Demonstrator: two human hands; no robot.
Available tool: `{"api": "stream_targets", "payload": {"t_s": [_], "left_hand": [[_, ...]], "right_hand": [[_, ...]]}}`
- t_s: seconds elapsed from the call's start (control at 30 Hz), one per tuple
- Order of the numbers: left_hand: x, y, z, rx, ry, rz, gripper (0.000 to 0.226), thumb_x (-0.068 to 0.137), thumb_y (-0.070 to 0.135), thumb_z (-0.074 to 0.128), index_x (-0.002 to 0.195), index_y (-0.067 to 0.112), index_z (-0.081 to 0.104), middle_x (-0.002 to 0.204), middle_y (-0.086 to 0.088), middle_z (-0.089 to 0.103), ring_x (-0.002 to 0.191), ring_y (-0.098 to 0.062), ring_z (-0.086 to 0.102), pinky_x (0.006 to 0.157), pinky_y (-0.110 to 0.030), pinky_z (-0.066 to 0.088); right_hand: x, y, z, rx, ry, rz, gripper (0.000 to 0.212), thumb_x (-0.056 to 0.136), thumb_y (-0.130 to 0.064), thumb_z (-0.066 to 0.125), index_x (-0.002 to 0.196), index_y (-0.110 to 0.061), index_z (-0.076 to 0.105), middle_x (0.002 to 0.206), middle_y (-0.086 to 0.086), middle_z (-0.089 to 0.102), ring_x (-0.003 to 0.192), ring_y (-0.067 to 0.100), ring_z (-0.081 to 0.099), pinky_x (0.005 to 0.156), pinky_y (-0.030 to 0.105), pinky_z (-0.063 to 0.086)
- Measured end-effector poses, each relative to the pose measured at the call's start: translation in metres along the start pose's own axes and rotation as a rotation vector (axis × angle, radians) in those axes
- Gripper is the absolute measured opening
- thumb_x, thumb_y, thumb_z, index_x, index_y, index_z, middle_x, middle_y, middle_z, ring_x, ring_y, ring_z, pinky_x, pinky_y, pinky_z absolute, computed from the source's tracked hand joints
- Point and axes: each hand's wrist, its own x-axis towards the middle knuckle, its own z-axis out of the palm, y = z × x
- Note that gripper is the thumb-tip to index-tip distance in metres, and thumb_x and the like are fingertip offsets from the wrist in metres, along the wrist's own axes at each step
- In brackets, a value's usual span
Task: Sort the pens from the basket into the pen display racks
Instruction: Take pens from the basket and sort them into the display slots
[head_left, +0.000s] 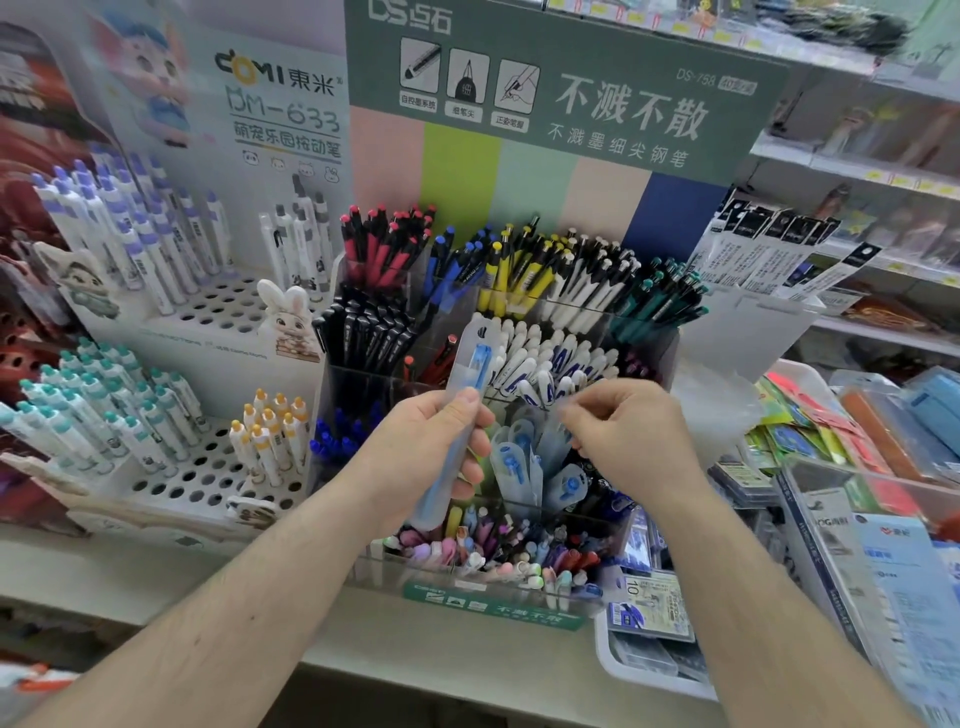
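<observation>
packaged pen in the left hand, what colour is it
Light blue, in a translucent sleeve; packaged pen shows best in the head view.

Clear acrylic pen rack (644, 332): glossy, smooth walls, see-through dividers. Packaged blue pen (470, 374) in the left hand (431, 447): frosted translucent plastic sleeve, soft sheen. Same frosted sleeves (524, 462) in the compartment below. Green header card (561, 83): printed cardboard, matt. White perforated pen stand (218, 306): smooth plastic, low gloss. Black pens (369, 332): matt plastic barrels. White pens (540, 358): glossy plastic. Shelf surface (363, 639): smooth, matt, pale. Right hand (628, 441) pinches thin clear film, slightly shiny.
</observation>
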Motion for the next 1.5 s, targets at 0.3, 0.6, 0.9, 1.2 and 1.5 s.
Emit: {"api": "stream_targets", "payload": {"t_s": [0.3, 0.6, 0.9, 1.2, 1.5], "left_hand": [[-0.005, -0.001, 0.002, 0.023, -0.017, -0.013, 0.032, 0.103, 0.033, 0.045, 0.096, 0.007, 0.061, 0.069, -0.001, 0.061, 0.058, -0.018, 0.055, 0.056, -0.032, 0.049], [-0.009, 0.001, 0.005, 0.039, -0.064, -0.017, 0.032, 0.103, 0.032, 0.044, 0.098, 0.006, 0.061, 0.068, -0.001, 0.063, 0.058, -0.017, 0.058, 0.056, -0.031, 0.053], [-0.012, 0.004, 0.019, 0.184, -0.27, -0.024, 0.048, 0.098, 0.042, 0.044, 0.107, -0.001, 0.063, 0.08, -0.006, 0.071, 0.07, -0.022, 0.069, 0.068, -0.034, 0.059], [0.018, -0.011, 0.018, 0.846, 0.153, 0.819, 0.011, 0.088, 0.021, 0.064, 0.096, 0.023, 0.071, 0.087, 0.011, 0.066, 0.084, -0.006, 0.057, 0.078, -0.022, 0.046], [0.04, -0.044, 0.03, 1.306, -0.125, 0.968, 0.017, 0.08, 0.041, 0.062, 0.09, 0.04, 0.076, 0.096, 0.022, 0.069, 0.102, -0.015, 0.052, 0.083, -0.037, 0.027]], "right_hand": [[0.005, 0.001, 0.01, -0.433, -0.167, 0.07, 0.022, 0.091, -0.041, 0.067, 0.073, -0.028, 0.071, 0.059, -0.012, 0.06, 0.061, 0.008, 0.056, 0.058, 0.026, 0.047], [-0.001, -0.022, -0.004, -0.072, 0.041, -0.001, 0.011, 0.088, -0.031, 0.071, 0.082, -0.025, 0.077, 0.069, -0.011, 0.069, 0.066, 0.006, 0.062, 0.063, 0.028, 0.054], [-0.019, -0.05, -0.007, 0.517, -0.065, 0.016, 0.017, 0.095, -0.012, 0.065, 0.084, -0.013, 0.077, 0.059, 0.003, 0.067, 0.048, 0.012, 0.055, 0.047, 0.023, 0.047], [-0.018, -0.027, -0.077, 0.669, 0.44, 0.023, 0.026, 0.09, -0.005, 0.067, 0.068, -0.017, 0.073, 0.042, -0.001, 0.054, 0.036, 0.012, 0.045, 0.04, 0.02, 0.039], [-0.024, -0.017, -0.081, 0.718, 0.613, 0.045, 0.026, 0.089, -0.009, 0.069, 0.065, -0.02, 0.07, 0.042, -0.005, 0.055, 0.037, 0.011, 0.047, 0.041, 0.02, 0.04]]}}
